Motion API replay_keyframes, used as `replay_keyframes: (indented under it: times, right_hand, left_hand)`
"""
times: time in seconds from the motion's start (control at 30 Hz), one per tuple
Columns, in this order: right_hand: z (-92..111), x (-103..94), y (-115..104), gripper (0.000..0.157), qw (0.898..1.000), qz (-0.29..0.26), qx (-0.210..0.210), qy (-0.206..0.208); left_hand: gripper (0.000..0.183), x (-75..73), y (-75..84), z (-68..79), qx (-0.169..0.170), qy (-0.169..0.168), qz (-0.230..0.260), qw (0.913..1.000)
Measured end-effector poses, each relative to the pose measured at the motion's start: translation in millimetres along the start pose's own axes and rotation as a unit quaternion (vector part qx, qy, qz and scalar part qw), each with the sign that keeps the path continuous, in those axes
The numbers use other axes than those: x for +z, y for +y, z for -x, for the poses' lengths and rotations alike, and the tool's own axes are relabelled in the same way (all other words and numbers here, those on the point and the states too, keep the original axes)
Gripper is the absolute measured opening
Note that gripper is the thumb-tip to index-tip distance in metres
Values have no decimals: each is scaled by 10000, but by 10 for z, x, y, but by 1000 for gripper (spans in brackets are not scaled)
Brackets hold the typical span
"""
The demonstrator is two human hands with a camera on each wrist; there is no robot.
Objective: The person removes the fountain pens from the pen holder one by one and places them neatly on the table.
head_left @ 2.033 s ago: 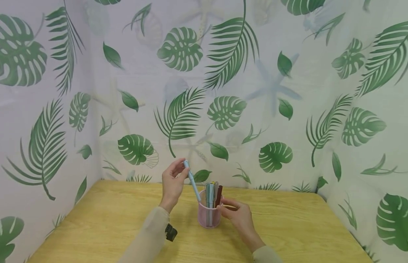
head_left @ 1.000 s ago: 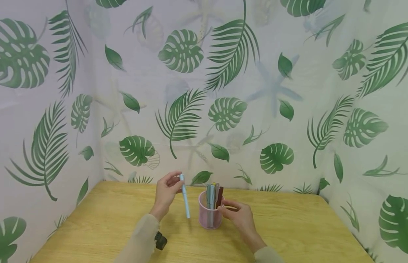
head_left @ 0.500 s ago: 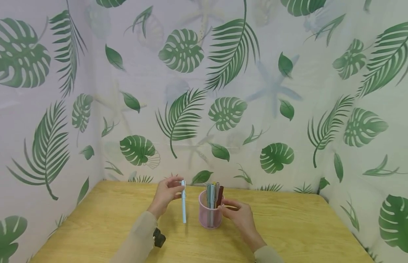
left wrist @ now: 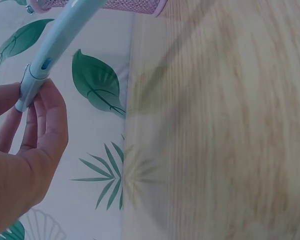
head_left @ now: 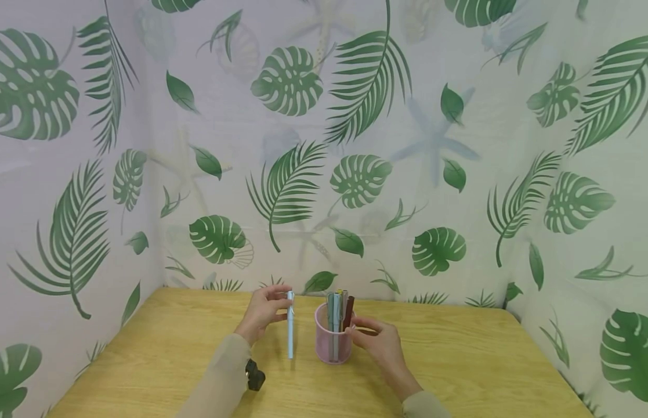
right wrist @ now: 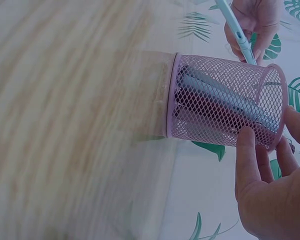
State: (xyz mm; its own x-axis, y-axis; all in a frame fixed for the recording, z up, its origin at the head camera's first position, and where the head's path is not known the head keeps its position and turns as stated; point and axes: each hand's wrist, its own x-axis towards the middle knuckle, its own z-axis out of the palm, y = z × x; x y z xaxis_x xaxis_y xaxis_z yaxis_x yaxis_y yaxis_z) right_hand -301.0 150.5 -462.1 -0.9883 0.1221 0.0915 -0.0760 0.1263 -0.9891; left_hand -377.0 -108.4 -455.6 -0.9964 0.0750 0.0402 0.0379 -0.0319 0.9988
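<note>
Between the thumb and fingers of my left hand point(head_left: 260, 313) is the top end of a light blue pen point(head_left: 290, 337). The pen hangs upright, left of a pink mesh pen holder point(head_left: 324, 348); whether its lower end touches the table cannot be told. In the left wrist view the pen's capped end point(left wrist: 32, 87) is in my fingertips. My right hand point(head_left: 380, 345) grips the holder's rim from the right. The right wrist view shows one fingertip on the mesh and others by the rim. Several pens point(head_left: 336, 310) stand in the holder, one of them dark red point(head_left: 348, 313).
A wooden table point(head_left: 459, 360) stretches out around the holder. Behind and beside it hang white sheets point(head_left: 376, 249) printed with green leaves. A small black device point(head_left: 254, 376) sits at the left wrist.
My left hand has drawn the light blue pen away from the holder to the left, lowered it and turned it upright. The right hand has stayed at the holder.
</note>
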Motion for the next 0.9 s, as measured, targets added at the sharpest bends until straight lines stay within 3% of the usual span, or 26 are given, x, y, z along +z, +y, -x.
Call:
replay_keyframes:
  times: [0.27, 0.57, 0.9]
  right_hand:
    - [4, 5, 8, 35, 10000, -36, 74, -3]
    - [-6, -4, 8, 34, 10000, -27, 59, 24]
    - [-9, -13, -7, 35, 10000, -50, -14, -45]
  left_hand:
    - [35, -11, -81, -48, -132, -153, -60, 9998]
    - [35, -24, -143, -90, -228, -82, -56, 9997]
    - [40, -26, -228, -100, -611, -110, -332, 9975]
